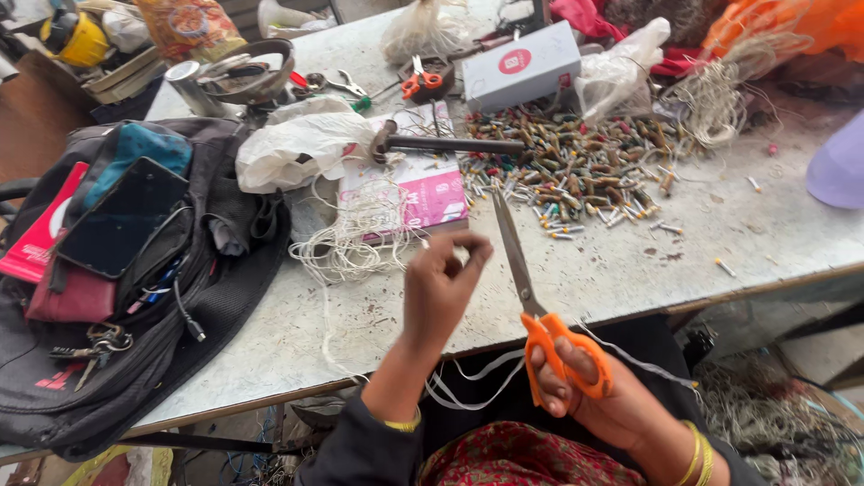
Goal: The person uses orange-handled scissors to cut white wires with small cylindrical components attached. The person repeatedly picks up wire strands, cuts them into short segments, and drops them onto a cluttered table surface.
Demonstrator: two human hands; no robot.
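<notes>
Pinching white string (450,382) in the left hand (441,288) at lower centre over the table (630,261) edge, gripping orange-handled scissors (540,306) closed in the right hand (585,387), apparently readying a cut needing blades opened around string.

Scissors (540,306) showing glossy orange plastic handles w/ dull metal blades; table (630,261) looking matt, scuffed grey; backpack (216,270) at left edge looking black cloth.
</notes>
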